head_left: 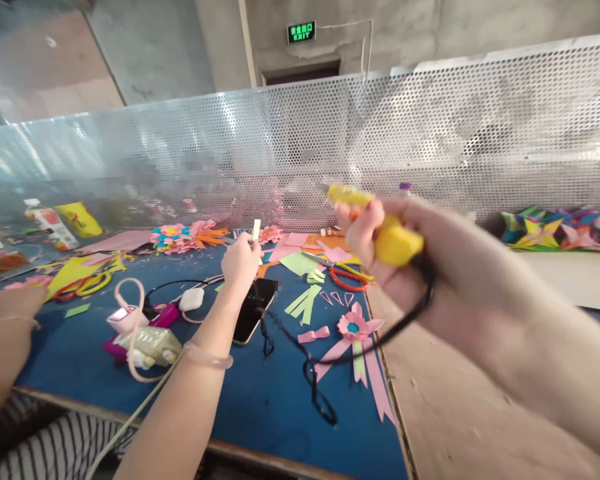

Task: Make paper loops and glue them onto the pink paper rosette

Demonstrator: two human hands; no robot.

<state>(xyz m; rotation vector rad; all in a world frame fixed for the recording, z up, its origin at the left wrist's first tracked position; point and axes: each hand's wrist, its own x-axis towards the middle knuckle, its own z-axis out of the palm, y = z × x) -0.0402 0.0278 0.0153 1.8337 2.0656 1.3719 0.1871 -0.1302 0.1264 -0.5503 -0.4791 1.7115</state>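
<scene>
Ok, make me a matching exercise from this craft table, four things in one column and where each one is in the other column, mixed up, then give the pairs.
Things:
1. yellow glue gun
2. pale paper strip
3. phone
4. pink ribbon flower

Places:
A. lying on the blue mat, under the left wrist
B. gripped in the right hand, raised above the table
C. pinched upright in the fingers of the left hand
D. flat on the mat near its right edge, with the black cord crossing it

Pairs: 1-B, 2-C, 3-A, 4-D
</scene>
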